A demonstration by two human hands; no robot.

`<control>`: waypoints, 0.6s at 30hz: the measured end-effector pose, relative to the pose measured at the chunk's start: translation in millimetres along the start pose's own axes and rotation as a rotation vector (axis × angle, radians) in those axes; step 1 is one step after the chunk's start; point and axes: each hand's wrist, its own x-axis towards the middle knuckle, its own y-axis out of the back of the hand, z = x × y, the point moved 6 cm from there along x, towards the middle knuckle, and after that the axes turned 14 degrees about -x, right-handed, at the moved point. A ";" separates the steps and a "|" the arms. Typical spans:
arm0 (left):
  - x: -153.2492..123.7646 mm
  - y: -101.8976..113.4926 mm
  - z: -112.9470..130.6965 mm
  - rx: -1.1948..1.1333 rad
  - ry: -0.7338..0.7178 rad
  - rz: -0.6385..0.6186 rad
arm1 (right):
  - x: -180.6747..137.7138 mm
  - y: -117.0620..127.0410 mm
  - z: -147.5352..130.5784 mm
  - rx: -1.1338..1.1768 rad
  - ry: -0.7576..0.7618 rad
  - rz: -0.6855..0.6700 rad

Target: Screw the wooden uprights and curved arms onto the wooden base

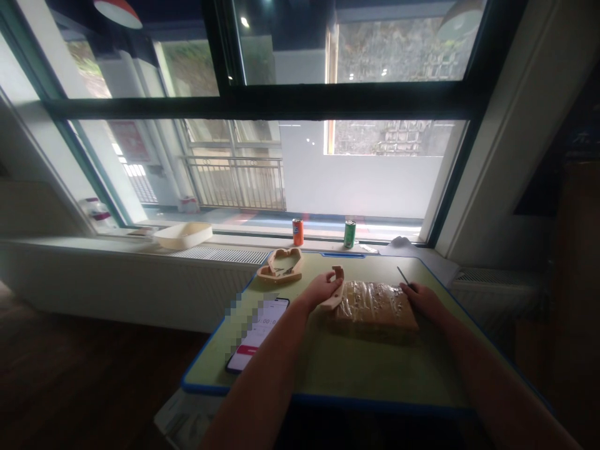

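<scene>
Phone screen (257, 334), left: pixelated, digits unreadable. Right hand (429, 302) covers the base of a thin dark tool (403, 276); can't tell from here if it's gripped. Left hand (321, 290) hides part of a pale curved piece (336, 295). Film-wrapped block (372, 306): glare obscures its surface. Left forearm (257, 387), right forearm (497, 387) cut off at near edge.

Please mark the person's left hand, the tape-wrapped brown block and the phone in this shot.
left hand (320, 290), head view, on the back of the hand
tape-wrapped brown block (375, 306), head view, on its top face under the clear tape
phone (260, 332), head view, on its lit screen
</scene>
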 end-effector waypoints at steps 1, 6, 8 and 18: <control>1.6 -1.3 -3.1 0.009 0.024 0.003 | 0.0 0.3 0.0 -0.004 -0.001 0.000; 3.5 -6.1 -6.4 -0.012 0.041 0.028 | -0.3 0.0 1.1 -0.011 0.001 -0.012; 1.7 -6.5 -4.1 -0.022 0.024 0.040 | 0.2 -0.3 1.9 -0.019 -0.002 -0.010; 2.5 -8.4 -4.7 0.060 0.011 0.178 | 0.3 -0.1 1.7 -0.036 -0.003 -0.011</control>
